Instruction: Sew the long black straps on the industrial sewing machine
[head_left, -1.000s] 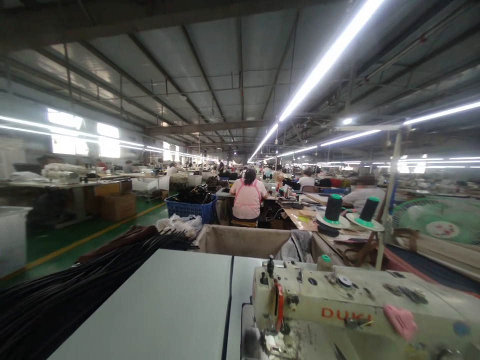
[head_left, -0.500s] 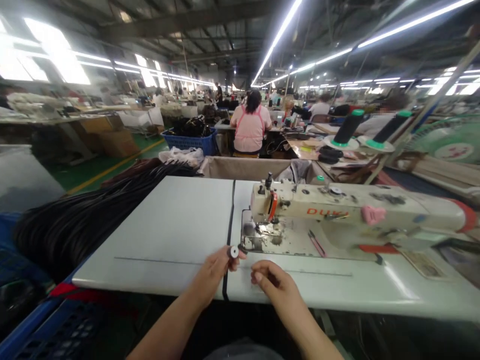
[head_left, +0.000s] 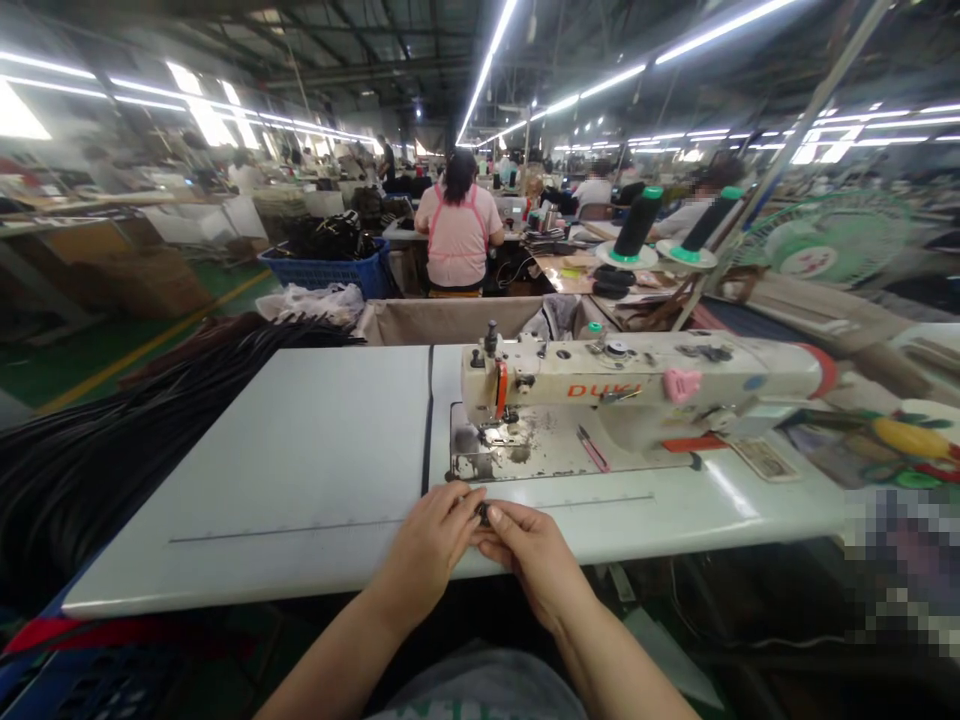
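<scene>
As the head view shows, the left hand (head_left: 427,538) and right hand (head_left: 541,560) meet just inside the near edge of the desk (head_left: 337,430), the grip of each clamped on a small dark piece (head_left: 482,513), probably because something so small suits a pinch better than a palm. Farther from that edge, pink-handled snips (head_left: 598,454) lie on the bed of the sewing machine (head_left: 645,365), perhaps for easy reach.

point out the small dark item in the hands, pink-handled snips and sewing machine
Small dark item (head_left: 482,514), head view: exposed surface.
Pink-handled snips (head_left: 598,455), head view: the handles.
Sewing machine (head_left: 645,369), head view: upper arm.
</scene>
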